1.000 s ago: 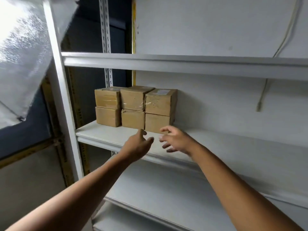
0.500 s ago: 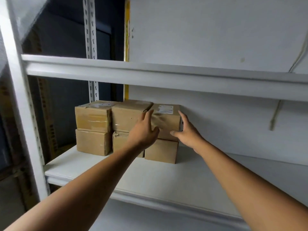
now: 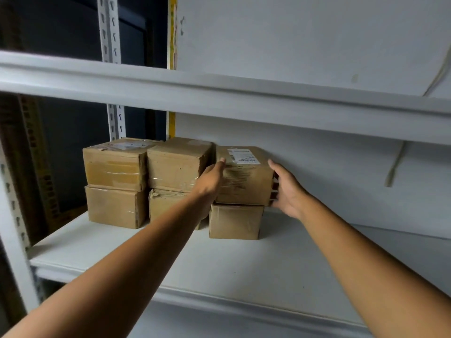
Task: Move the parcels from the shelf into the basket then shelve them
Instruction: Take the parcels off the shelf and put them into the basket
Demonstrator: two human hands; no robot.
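Observation:
Several brown cardboard parcels stand in two layers at the back left of a white shelf [image 3: 219,259]. The top right parcel [image 3: 246,181], with a white label on top, is clasped between both my hands. My left hand [image 3: 210,184] presses its left side, in the gap beside the top middle parcel [image 3: 175,164]. My right hand [image 3: 288,189] grips its right side. It sits a little askew on the lower right parcel [image 3: 235,222]. Two more parcels [image 3: 114,167] are stacked at the far left. No basket is in view.
Another white shelf board [image 3: 244,103] runs just above the parcels. A white back panel closes the rear. A perforated upright post [image 3: 113,69] stands at the back left, and a white frame post [image 3: 14,252] at the left edge. A pale cable [image 3: 396,164] hangs at the right.
Both hands rose from the shelf's front edge to the top right parcel and closed on its sides. The parcel has turned slightly away from its neighbour. My view moved closer.

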